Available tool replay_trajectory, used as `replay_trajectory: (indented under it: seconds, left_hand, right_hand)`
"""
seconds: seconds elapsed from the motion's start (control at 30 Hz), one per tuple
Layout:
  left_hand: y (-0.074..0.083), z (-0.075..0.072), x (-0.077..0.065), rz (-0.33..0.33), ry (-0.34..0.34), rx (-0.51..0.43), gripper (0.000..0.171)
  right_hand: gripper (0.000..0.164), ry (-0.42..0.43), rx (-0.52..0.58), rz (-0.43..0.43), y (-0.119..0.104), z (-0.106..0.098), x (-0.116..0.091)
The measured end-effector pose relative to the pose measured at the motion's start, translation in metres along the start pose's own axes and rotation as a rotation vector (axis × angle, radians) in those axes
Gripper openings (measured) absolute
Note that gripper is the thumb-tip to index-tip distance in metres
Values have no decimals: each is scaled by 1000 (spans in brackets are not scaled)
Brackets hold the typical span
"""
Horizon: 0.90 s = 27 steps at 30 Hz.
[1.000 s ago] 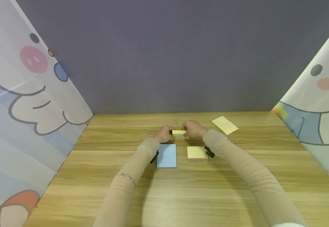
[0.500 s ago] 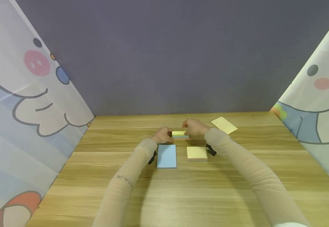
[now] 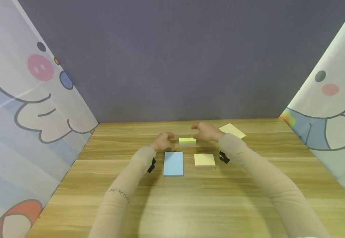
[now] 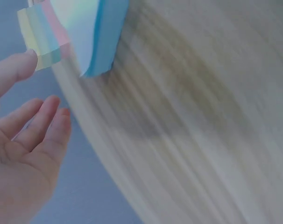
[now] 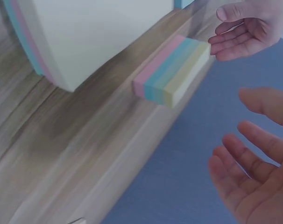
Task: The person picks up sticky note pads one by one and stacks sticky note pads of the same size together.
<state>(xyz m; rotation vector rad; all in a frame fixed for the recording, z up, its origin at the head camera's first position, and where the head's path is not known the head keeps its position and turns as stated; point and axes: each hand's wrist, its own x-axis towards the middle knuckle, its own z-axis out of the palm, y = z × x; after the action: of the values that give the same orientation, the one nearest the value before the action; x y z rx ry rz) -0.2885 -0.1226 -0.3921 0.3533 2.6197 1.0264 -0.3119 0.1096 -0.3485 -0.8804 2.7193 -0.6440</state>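
Note:
A small sticky note pad with pink, blue, green and yellow layers lies on the table between the two hands. To its left is my left hand, fingers relaxed and holding nothing. My right hand hovers just right of the pad, also holding nothing, its fingers loosely bent and apart from the pad in the right wrist view. Nearer to me lie a blue sticky note pad and, to its right, a thick yellow-topped sticky note pad. The right wrist view shows pink and blue layers under that pad's pale top.
A pale yellow sheet or thin pad lies at the back right, partly behind the right wrist. The wooden table meets a dark grey panel at the back. Cartoon-printed curtains hang at both sides.
Both hands have let go of the layered pad and drawn apart, the left hand leftward and the right hand slightly rightward. The pads stay in place on the table.

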Motion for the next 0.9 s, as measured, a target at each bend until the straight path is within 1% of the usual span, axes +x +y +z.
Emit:
replay_trajectory:
  seconds: [0.17,0.33,0.4,0.5,0.7,0.77,0.9]
  left_hand:
    - [4,-10,-11,35,18,47,54]
    - [8,-16,-20,77,35,101,56]
    - [8,-19,-25,92,44,125,55]
    - [7,-19,-31,114,48,143,55]
    - [9,-20,-48,123,20,177,55]
    - [9,-18,-54,117,11,204,55]
    - [6,-11,-64,103,-24,220,54]
  right_hand:
    - [46,31,8,-11,-9,-4,-9]
    - [45,42,-28,-35,-20,-5,-20]
    - [45,50,-45,-60,-25,-4,-25]
    - [44,60,-43,-76,-31,-1,-33]
    - [44,60,-32,-86,-41,5,-46]
    - [43,53,-29,-100,-44,9,-51]
    - [40,36,-19,-125,-50,23,-63]
